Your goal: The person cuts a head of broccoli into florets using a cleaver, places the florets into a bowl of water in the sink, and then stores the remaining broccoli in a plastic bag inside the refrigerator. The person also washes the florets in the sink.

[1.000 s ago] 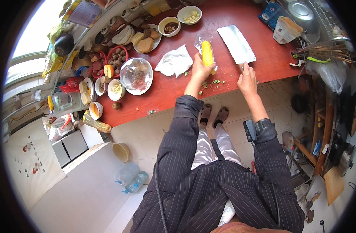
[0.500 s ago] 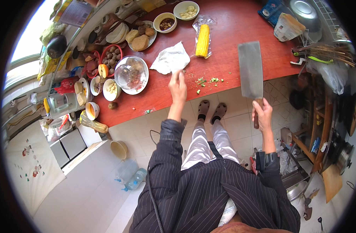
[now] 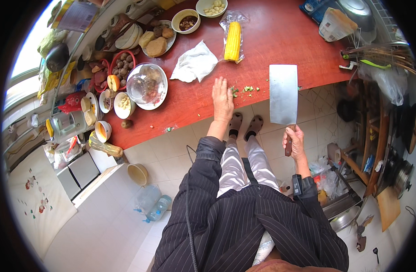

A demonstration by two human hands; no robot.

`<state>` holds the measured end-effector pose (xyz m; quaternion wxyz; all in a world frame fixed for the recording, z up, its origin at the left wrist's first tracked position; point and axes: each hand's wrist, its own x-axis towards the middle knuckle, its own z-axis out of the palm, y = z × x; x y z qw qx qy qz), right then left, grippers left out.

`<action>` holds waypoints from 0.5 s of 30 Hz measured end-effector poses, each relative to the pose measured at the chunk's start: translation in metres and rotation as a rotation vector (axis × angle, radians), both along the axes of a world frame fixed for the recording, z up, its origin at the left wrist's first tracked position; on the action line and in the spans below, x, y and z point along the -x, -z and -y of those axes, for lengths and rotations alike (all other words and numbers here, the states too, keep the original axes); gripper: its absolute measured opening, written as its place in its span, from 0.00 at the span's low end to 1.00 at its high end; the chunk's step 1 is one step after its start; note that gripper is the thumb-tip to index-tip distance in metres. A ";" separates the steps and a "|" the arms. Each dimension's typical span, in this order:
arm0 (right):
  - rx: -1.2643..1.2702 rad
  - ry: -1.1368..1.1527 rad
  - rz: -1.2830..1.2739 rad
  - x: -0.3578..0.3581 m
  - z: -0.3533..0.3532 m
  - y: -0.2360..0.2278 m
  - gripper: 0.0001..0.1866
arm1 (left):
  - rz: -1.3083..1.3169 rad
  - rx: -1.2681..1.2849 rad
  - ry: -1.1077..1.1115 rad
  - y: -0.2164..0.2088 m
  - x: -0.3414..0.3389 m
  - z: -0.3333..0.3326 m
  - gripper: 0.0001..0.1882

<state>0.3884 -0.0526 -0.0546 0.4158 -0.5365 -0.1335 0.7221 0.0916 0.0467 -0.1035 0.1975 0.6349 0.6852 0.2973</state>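
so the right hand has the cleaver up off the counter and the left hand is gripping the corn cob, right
Not quite. The left hand grips nothing: it lies flat and open on the red counter by the green scraps. The corn cob lies apart, in its clear bag. The right hand does hold the cleaver up, as the head view shows.

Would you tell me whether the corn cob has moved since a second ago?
Yes. The corn cob left the left hand and now lies farther back on the red counter, beside the white cloth.

left hand [image 3: 223, 100]: flat, fingers extended | right hand [image 3: 294, 139]: fist closed, raised
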 end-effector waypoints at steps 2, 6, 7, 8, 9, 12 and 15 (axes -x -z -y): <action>-0.004 -0.010 -0.047 0.005 0.000 0.003 0.08 | 0.075 -0.003 0.059 -0.005 -0.015 0.006 0.23; 0.026 -0.062 -0.101 0.022 -0.001 0.009 0.07 | 0.270 -0.039 0.070 -0.016 -0.025 0.011 0.23; 0.032 -0.081 -0.100 0.027 -0.001 0.010 0.07 | 0.343 -0.060 0.045 -0.017 -0.024 0.010 0.23; 0.038 -0.089 -0.116 0.032 -0.001 0.011 0.07 | 0.299 -0.107 -0.032 -0.018 -0.019 0.008 0.23; 0.046 -0.098 -0.131 0.037 -0.001 0.012 0.08 | 0.265 -0.135 -0.092 -0.018 -0.012 0.004 0.23; 0.040 -0.141 -0.126 0.051 -0.001 0.014 0.08 | 0.276 -0.093 -0.148 -0.013 -0.001 -0.004 0.22; 0.049 -0.157 -0.153 0.064 -0.001 0.016 0.08 | 0.208 -0.078 -0.131 -0.005 -0.006 -0.006 0.23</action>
